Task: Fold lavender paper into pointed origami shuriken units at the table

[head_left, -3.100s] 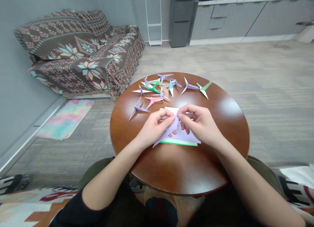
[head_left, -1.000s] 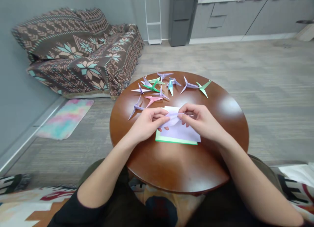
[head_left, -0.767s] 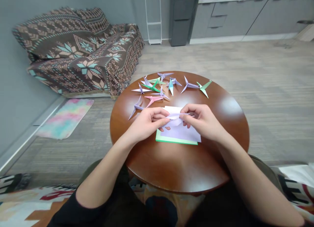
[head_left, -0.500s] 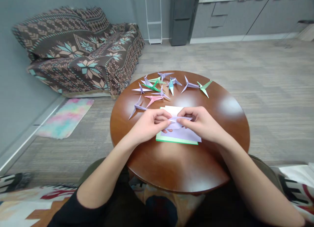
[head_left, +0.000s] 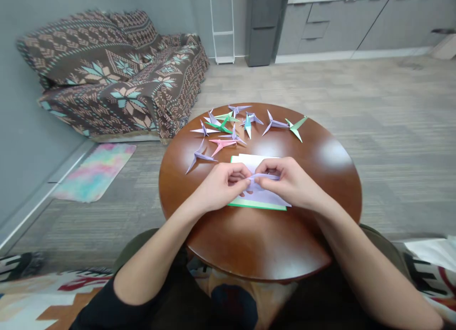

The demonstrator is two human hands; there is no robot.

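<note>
Lilac paper (head_left: 265, 176) between both hands (head_left: 228, 183)

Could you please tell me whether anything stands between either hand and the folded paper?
Nothing visible does: the left hand and right hand both already grip the folded paper. The sheets lie below, and the paper birds sit farther back, clear of both hands.

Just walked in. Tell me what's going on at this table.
A person pinches a narrow, folded piece of purple paper between the left hand and the right hand. Their hands are over a loose stack of sheets on a round wooden table. Folded paper shapes in purple, green, pink and blue lie toward its far side.
</note>
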